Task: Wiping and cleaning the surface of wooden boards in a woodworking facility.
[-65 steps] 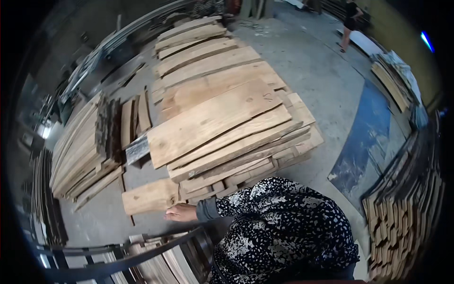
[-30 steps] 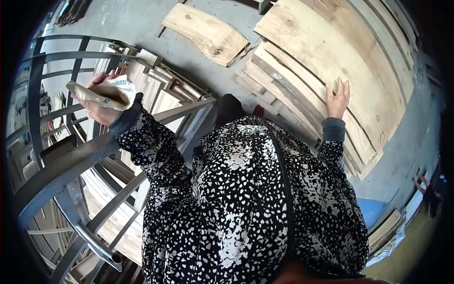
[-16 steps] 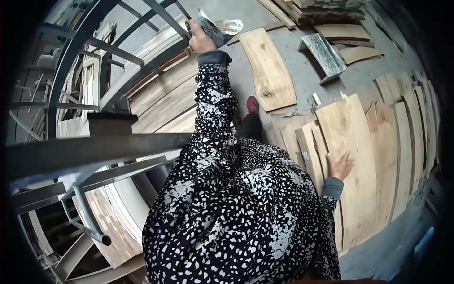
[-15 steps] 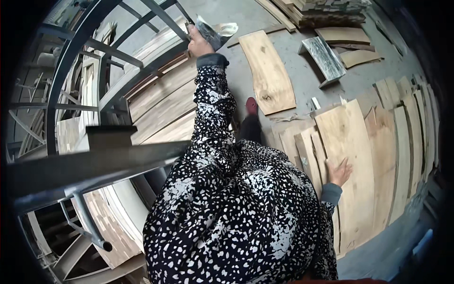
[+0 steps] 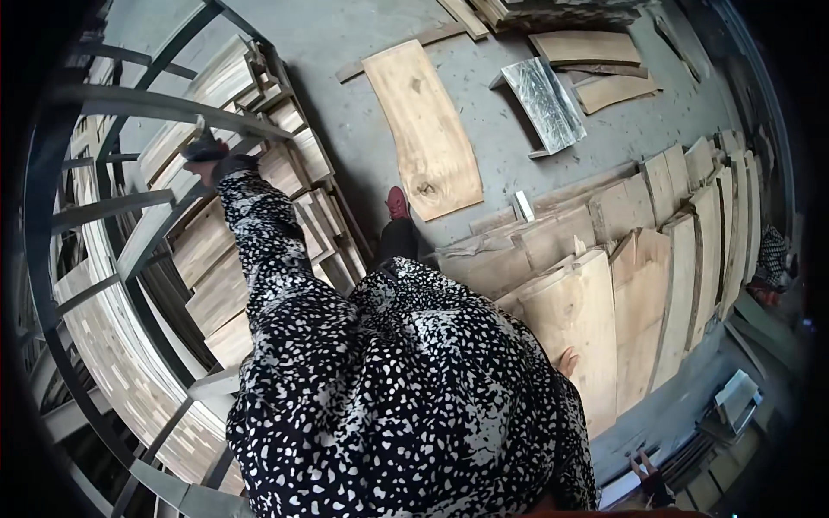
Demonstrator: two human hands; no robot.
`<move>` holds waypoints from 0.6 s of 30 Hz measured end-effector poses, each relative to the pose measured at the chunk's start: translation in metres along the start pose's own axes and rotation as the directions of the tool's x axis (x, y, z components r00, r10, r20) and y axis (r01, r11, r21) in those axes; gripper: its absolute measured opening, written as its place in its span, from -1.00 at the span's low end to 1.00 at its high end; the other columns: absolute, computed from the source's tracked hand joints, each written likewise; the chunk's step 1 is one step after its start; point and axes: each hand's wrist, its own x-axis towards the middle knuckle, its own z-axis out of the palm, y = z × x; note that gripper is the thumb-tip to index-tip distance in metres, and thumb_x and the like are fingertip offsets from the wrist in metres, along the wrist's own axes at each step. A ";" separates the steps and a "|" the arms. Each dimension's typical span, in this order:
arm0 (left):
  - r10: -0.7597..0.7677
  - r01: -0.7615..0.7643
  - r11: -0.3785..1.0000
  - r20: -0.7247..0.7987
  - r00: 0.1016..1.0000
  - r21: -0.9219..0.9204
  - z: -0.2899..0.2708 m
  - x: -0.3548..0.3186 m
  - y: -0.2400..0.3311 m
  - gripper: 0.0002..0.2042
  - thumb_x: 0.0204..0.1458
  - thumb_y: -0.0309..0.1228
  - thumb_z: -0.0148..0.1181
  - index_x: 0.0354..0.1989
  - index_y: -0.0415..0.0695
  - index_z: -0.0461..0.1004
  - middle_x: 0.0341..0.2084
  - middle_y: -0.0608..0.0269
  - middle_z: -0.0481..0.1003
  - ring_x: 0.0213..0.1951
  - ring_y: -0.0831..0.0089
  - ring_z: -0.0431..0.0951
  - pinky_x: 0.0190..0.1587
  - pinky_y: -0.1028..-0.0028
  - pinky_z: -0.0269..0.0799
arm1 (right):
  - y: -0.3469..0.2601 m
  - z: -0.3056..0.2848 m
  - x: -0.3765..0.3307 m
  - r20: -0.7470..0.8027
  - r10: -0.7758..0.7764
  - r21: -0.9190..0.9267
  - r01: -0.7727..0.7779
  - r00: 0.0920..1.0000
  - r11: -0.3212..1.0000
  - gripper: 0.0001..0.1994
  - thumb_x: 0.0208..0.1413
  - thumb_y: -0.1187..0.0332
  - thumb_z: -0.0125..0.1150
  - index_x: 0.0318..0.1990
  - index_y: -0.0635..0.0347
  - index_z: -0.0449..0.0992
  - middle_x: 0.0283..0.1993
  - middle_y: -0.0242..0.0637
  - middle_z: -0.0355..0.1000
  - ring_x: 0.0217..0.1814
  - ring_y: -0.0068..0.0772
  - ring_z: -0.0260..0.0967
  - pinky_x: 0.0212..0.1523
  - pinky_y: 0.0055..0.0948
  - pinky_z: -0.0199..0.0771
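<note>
My left hand point(image 5: 205, 169) is at the left, beside a grey metal rack beam point(image 5: 164, 105). Its fingers are wrapped round a dark object point(image 5: 205, 148) whose kind I cannot make out. Stacked pale wood boards point(image 5: 231, 250) lie just below that hand. On the right, my right hand point(image 5: 567, 361) touches the face of a broad pale wood board point(image 5: 580, 302) near its left side. Only its fingers show, lying extended; my patterned sleeve hides the rest.
Rows of upright boards point(image 5: 678, 285) lean at the right. A wide plank point(image 5: 423, 129) lies on the grey floor ahead, with a silvery bench-like piece point(image 5: 548, 104) to its right. Another person's hands point(image 5: 643, 466) show at lower right. Metal framing encloses the left side.
My view has shifted, with more of the rack and board stacks showing. My left hand has moved left and down with the object. My right hand is now mostly hidden behind my sleeve.
</note>
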 end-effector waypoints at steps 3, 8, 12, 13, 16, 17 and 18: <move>0.032 -0.026 0.999 0.192 0.981 -0.034 0.019 0.056 0.012 -0.56 -0.01 0.01 -0.15 -0.21 -0.14 0.37 -0.32 0.10 0.42 -0.45 0.23 0.44 -0.45 0.38 0.36 | -0.010 0.007 0.009 -0.033 0.158 -0.114 -0.161 0.987 0.980 -0.27 -0.30 0.28 0.33 0.11 0.20 0.13 0.05 0.26 0.11 0.12 0.08 0.08 0.07 -0.20 0.13; 0.144 -0.135 0.989 0.504 0.852 -0.055 0.077 0.031 0.012 -0.67 0.01 -0.09 -0.13 -0.23 -0.07 0.36 -0.42 0.25 0.43 -0.37 0.42 0.42 -0.41 0.44 0.33 | -0.033 0.004 0.078 0.013 0.086 -0.062 -0.085 0.996 0.994 -0.30 -0.29 0.29 0.32 0.09 0.21 0.16 0.02 0.23 0.15 0.09 0.04 0.12 0.04 -0.23 0.16; 0.216 -0.210 0.975 0.521 0.826 -0.072 0.077 0.022 0.012 -0.70 -0.02 -0.13 -0.04 -0.21 -0.04 0.35 -0.37 0.30 0.42 -0.29 0.44 0.40 -0.23 0.47 0.33 | -0.063 0.021 0.145 0.089 -0.035 0.020 0.034 0.995 0.999 -0.33 -0.27 0.29 0.31 0.07 0.21 0.18 -0.01 0.20 0.18 0.05 0.00 0.15 0.01 -0.25 0.18; 0.244 -0.233 0.969 0.511 0.824 -0.087 0.073 0.010 0.022 -0.70 -0.02 -0.13 -0.04 -0.21 -0.04 0.35 -0.37 0.30 0.42 -0.29 0.44 0.40 -0.23 0.47 0.33 | -0.065 0.024 0.158 0.107 -0.060 0.043 0.056 0.992 0.998 -0.34 -0.27 0.30 0.31 0.06 0.21 0.18 -0.02 0.19 0.19 0.04 -0.01 0.16 0.00 -0.26 0.19; 0.022 0.029 0.993 0.429 0.903 -0.112 0.064 0.004 0.041 -0.50 -0.11 -0.11 0.11 -0.02 -0.11 0.26 -0.20 0.24 0.34 -0.18 0.35 0.36 -0.18 0.39 0.34 | -0.076 0.033 0.190 0.170 -0.128 0.102 0.111 0.977 0.989 -0.37 -0.26 0.30 0.30 0.05 0.22 0.20 -0.04 0.16 0.21 0.01 -0.04 0.19 -0.02 -0.28 0.21; 0.051 -0.014 0.996 0.444 0.895 -0.087 0.062 0.013 0.036 -0.49 -0.10 -0.05 0.06 -0.04 -0.13 0.28 -0.21 0.23 0.35 -0.21 0.33 0.37 -0.19 0.38 0.35 | -0.082 0.035 0.201 0.189 -0.151 0.117 0.130 0.970 0.985 -0.38 -0.25 0.30 0.30 0.04 0.22 0.21 -0.05 0.16 0.22 0.00 -0.05 0.20 -0.03 -0.28 0.22; 0.077 -0.055 0.997 0.456 0.887 -0.061 0.058 0.019 0.032 -0.47 -0.09 0.02 0.02 -0.06 -0.14 0.30 -0.23 0.21 0.37 -0.23 0.32 0.39 -0.20 0.37 0.36 | -0.088 0.035 0.213 0.207 -0.173 0.129 0.148 0.963 0.980 -0.38 -0.25 0.30 0.30 0.04 0.22 0.21 -0.06 0.15 0.23 -0.01 -0.06 0.21 -0.04 -0.29 0.22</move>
